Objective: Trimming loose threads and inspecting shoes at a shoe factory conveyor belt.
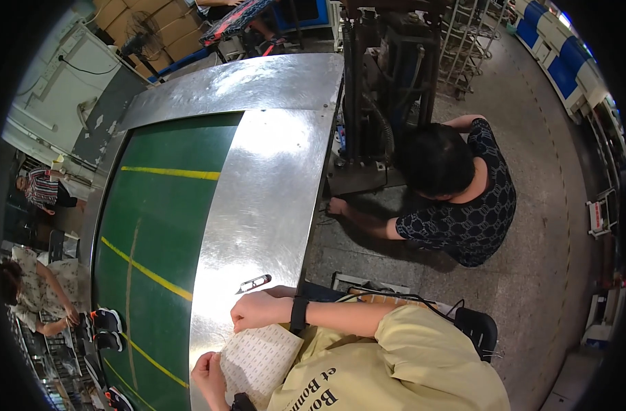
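A white sheet [264, 357] with rows of small printed marks lies in front of my body, against my yellow shirt, at the near edge of the metal border. My right hand [259, 310] is closed just above the sheet's far edge, fingers pinched together. My left hand [209, 375] is closed beside the sheet's left edge, thumb against the fingers. Whatever is between the fingertips of either hand is too small to make out. A slim black-and-silver tool [254, 283] rests on the metal just beyond my right hand.
A green conveyor belt [166, 226] with yellow lines runs along the metal border [265, 192]. Dark sports shoes [107, 320] stand along its far side, near another person [49, 288]. To the right, a person [474, 198] crouches by a dark machine [388, 89].
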`<move>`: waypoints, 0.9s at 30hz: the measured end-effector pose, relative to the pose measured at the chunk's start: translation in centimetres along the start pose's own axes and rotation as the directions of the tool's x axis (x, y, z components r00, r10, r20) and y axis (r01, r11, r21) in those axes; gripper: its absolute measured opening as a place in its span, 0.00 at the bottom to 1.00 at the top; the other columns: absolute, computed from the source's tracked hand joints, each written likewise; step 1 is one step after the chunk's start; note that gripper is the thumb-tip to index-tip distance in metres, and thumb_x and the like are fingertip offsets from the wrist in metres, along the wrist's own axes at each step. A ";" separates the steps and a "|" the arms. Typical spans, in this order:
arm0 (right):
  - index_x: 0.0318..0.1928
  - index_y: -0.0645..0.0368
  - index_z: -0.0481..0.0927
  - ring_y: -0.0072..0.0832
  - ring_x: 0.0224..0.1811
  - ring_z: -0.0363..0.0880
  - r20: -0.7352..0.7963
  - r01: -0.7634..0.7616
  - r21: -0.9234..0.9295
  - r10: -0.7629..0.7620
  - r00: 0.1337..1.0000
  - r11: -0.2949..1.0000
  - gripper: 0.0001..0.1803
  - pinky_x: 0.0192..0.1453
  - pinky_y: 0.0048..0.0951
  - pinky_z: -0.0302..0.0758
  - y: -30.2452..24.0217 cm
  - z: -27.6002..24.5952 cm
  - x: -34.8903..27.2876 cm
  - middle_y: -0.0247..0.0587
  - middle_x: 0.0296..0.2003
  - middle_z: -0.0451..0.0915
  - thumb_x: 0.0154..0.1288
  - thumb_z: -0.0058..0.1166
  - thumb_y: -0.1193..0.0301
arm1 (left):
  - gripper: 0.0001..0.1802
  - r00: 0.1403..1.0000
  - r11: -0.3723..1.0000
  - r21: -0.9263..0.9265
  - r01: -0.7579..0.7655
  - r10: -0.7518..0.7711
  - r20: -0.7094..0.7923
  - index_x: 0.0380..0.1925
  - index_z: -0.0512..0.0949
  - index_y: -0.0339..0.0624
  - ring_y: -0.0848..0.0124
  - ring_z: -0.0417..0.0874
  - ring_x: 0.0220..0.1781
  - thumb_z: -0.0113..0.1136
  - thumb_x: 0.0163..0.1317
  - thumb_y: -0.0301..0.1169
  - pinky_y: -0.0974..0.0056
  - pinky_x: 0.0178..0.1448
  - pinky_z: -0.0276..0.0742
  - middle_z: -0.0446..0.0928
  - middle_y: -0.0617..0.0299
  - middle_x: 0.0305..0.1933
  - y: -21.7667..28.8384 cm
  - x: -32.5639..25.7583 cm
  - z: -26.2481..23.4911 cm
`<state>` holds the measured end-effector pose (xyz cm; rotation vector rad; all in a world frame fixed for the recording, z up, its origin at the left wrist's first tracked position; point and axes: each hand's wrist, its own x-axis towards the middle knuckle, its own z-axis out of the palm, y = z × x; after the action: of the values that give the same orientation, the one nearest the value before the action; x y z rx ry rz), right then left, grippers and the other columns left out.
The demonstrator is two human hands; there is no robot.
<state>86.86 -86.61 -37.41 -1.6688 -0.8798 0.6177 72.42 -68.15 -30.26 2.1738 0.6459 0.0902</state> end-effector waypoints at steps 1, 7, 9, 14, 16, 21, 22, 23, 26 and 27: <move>0.27 0.58 0.81 0.32 0.27 0.79 0.000 0.000 0.002 0.000 1.000 1.000 0.11 0.32 0.31 0.72 0.3 0.0 -0.1 0.40 0.23 0.80 0.53 0.59 0.62 | 0.05 1.000 1.000 0.002 0.001 -0.001 0.001 0.26 0.76 0.30 0.83 0.65 0.23 0.58 0.56 0.23 0.77 0.26 0.61 0.71 0.69 0.21 0.1 0.1 0.1; 0.27 0.59 0.81 0.33 0.25 0.79 -0.058 -0.011 0.064 0.015 0.998 0.998 0.12 0.31 0.31 0.72 1.7 -0.2 0.1 0.41 0.22 0.80 0.53 0.58 0.63 | 0.07 0.999 0.999 0.015 -0.037 0.038 -0.015 0.26 0.77 0.32 0.86 0.59 0.20 0.59 0.58 0.26 0.77 0.22 0.52 0.66 0.75 0.19 -1.1 0.5 0.1; 0.27 0.59 0.81 0.33 0.26 0.79 -0.070 -0.020 0.064 0.025 0.997 0.998 0.12 0.31 0.31 0.72 1.6 -0.3 0.0 0.41 0.22 0.80 0.53 0.58 0.63 | 0.06 1.000 1.000 0.015 0.012 -0.011 -0.017 0.26 0.76 0.30 0.84 0.63 0.21 0.58 0.58 0.24 0.76 0.24 0.58 0.69 0.70 0.19 -0.9 0.4 0.0; 0.27 0.59 0.81 0.33 0.26 0.79 -0.076 -0.025 0.067 0.030 0.997 0.997 0.11 0.32 0.32 0.72 1.8 -0.4 0.1 0.41 0.22 0.80 0.52 0.59 0.63 | 0.07 0.999 0.999 -0.002 0.039 -0.039 0.005 0.26 0.76 0.32 0.85 0.60 0.17 0.58 0.59 0.26 0.76 0.20 0.52 0.67 0.71 0.16 0.0 0.0 0.3; 0.27 0.59 0.81 0.33 0.26 0.79 -0.085 -0.016 0.070 0.022 0.996 0.997 0.11 0.32 0.32 0.72 2.2 -0.3 0.2 0.41 0.22 0.80 0.52 0.59 0.63 | 0.08 0.999 0.999 -0.017 0.046 -0.046 0.015 0.26 0.76 0.32 0.85 0.59 0.16 0.58 0.59 0.27 0.76 0.19 0.51 0.66 0.72 0.15 0.0 0.0 0.4; 0.26 0.58 0.81 0.33 0.26 0.79 -0.091 -0.005 0.091 0.014 0.996 0.996 0.11 0.31 0.32 0.72 2.7 -0.3 0.5 0.41 0.21 0.79 0.51 0.59 0.63 | 0.08 0.994 0.995 -0.006 0.103 -0.102 0.033 0.27 0.76 0.32 0.85 0.60 0.16 0.58 0.59 0.28 0.76 0.20 0.52 0.67 0.72 0.16 0.4 0.2 0.8; 0.26 0.58 0.81 0.33 0.26 0.79 -0.091 -0.005 0.092 0.013 0.996 0.996 0.11 0.31 0.32 0.72 2.8 -0.3 0.5 0.41 0.21 0.79 0.51 0.59 0.63 | 0.08 0.994 0.995 -0.005 0.103 -0.103 0.032 0.27 0.76 0.32 0.85 0.60 0.16 0.58 0.59 0.28 0.76 0.20 0.52 0.67 0.72 0.16 0.2 0.2 0.8; 0.25 0.59 0.80 0.34 0.25 0.78 -0.099 0.006 0.102 0.005 0.995 0.995 0.12 0.31 0.32 0.72 2.8 -0.3 0.5 0.41 0.21 0.79 0.51 0.60 0.63 | 0.08 0.996 0.996 0.005 0.084 -0.084 0.028 0.27 0.76 0.32 0.85 0.60 0.16 0.59 0.59 0.28 0.76 0.20 0.52 0.67 0.72 0.16 -0.3 0.3 0.7; 0.24 0.59 0.80 0.34 0.24 0.78 -0.111 0.022 0.110 -0.010 0.994 0.994 0.12 0.30 0.33 0.72 2.9 -0.4 0.7 0.41 0.20 0.79 0.50 0.60 0.62 | 0.08 0.998 0.998 0.016 0.056 -0.056 0.028 0.27 0.76 0.33 0.85 0.60 0.17 0.59 0.59 0.28 0.76 0.20 0.53 0.67 0.72 0.16 -0.7 0.5 0.8; 0.24 0.59 0.80 0.33 0.23 0.78 -0.113 0.029 0.108 -0.016 0.993 0.994 0.12 0.30 0.33 0.72 2.9 -0.5 0.7 0.40 0.20 0.79 0.50 0.60 0.62 | 0.08 0.998 0.999 0.018 0.049 -0.049 0.029 0.27 0.76 0.33 0.85 0.60 0.17 0.58 0.59 0.28 0.76 0.20 0.53 0.67 0.72 0.16 -0.7 0.5 0.8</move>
<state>88.36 -86.66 -40.03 -1.5773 -0.7697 0.5416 72.80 -68.13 -31.34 2.1705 0.6849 0.0270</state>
